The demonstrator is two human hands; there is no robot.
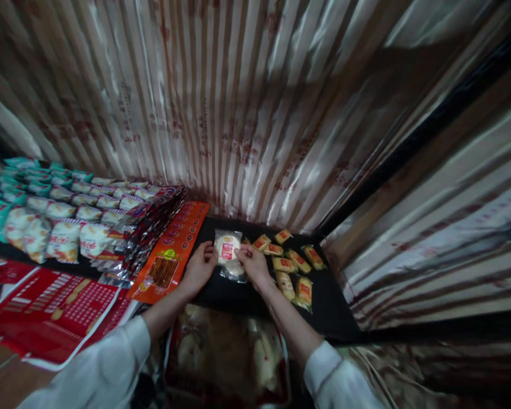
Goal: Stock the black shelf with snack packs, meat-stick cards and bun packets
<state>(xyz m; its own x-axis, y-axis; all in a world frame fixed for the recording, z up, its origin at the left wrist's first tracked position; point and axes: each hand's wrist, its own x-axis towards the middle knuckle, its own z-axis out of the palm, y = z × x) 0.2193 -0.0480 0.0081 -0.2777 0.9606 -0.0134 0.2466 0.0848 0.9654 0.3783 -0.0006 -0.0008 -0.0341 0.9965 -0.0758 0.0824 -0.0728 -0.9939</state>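
A clear packet with a round white cracker (229, 255) and a red label is on the black shelf, between my two hands. My left hand (202, 262) has its curled fingers at the packet's left edge. On the other side, my right hand (254, 262) pinches the packet's right edge. Whether the packet lies flat or is slightly raised, I cannot tell. Just right of my right hand several small yellow snack packs (298, 261) with red labels lie loosely spread. To the left of my left hand is a flat orange snack bag (174, 250).
Rows of teal and white snack bags (63, 233) fill the shelf's left part. Red printed sheets (55, 312) hang in front. Below my forearms sits an open box (225, 358) with pale packets. Striped plastic sheeting (221, 113) closes off the back; a dark pole (409, 136) slants at right.
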